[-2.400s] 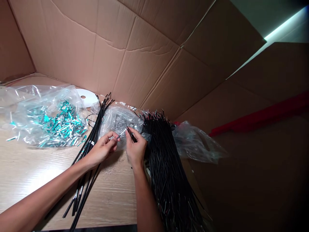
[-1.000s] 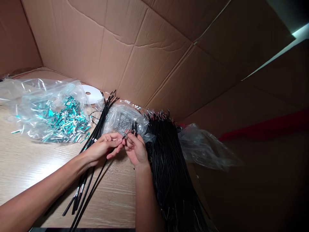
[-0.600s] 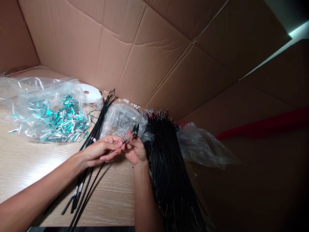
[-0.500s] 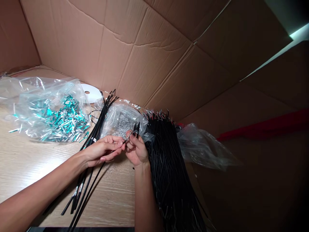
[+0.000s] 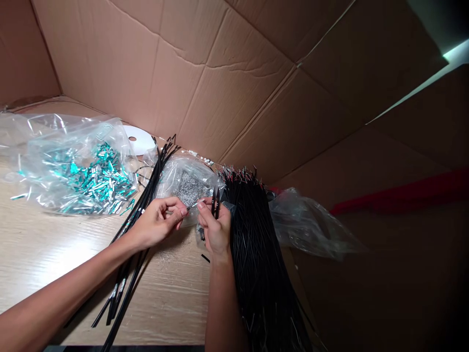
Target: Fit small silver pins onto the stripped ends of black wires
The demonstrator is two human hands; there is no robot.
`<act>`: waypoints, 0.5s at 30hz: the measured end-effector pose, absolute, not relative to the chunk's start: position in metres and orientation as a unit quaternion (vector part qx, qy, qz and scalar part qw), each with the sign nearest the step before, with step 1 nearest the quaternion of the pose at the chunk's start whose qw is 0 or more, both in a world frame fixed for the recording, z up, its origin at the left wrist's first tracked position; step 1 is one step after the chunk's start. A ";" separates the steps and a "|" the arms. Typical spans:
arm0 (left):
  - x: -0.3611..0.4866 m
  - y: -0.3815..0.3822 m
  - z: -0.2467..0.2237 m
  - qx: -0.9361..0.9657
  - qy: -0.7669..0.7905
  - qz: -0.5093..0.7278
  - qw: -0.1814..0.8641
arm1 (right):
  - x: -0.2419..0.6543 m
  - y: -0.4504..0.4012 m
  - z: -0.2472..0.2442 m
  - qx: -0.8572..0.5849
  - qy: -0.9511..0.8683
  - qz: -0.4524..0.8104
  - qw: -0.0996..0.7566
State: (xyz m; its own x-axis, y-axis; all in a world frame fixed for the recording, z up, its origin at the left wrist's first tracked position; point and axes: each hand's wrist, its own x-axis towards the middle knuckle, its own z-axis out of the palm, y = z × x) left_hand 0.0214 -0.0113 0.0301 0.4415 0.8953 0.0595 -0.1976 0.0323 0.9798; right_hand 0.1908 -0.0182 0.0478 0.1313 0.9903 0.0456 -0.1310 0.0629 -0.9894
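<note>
My left hand (image 5: 161, 220) is closed in a pinch above the table. Its thumb and finger hold the end of a thin cable (image 5: 191, 206), of which a short dark and silvery piece shows between the hands. My right hand (image 5: 216, 227) faces it, a small gap away. Black tweezers (image 5: 215, 203) stick up out of its closed fingers, points away from me. Its thumb and forefinger meet near the cable's tip; whether they grip the tip I cannot tell. Behind both hands lies a clear bag (image 5: 186, 188) of tiny silvery pieces. Under my left forearm runs a loose bundle of black cables (image 5: 144, 195).
A thick bundle of black cables (image 5: 252, 244) with stripped ends lies right of my right arm. On the left is a plastic bag (image 5: 98, 181) with teal and silver strips, and behind it a white disc (image 5: 138, 140). Cardboard walls (image 5: 176, 73) enclose the table (image 5: 172, 303).
My hands have moved apart; the right hand with the tweezers has shifted slightly right. The left hand has turned, knuckles now up, and drawn a little back to the left.
</note>
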 end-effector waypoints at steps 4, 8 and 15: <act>0.022 -0.014 0.031 0.646 0.379 0.426 0.508 | 0.192 -0.018 0.052 -0.548 -0.493 0.396 0.548; 0.021 -0.017 0.032 0.735 0.404 0.405 0.365 | 0.196 -0.015 0.061 -0.579 -0.553 0.363 0.477; 0.020 -0.018 0.022 0.741 0.407 0.399 0.354 | 0.200 -0.018 0.070 -0.607 -0.648 0.264 0.376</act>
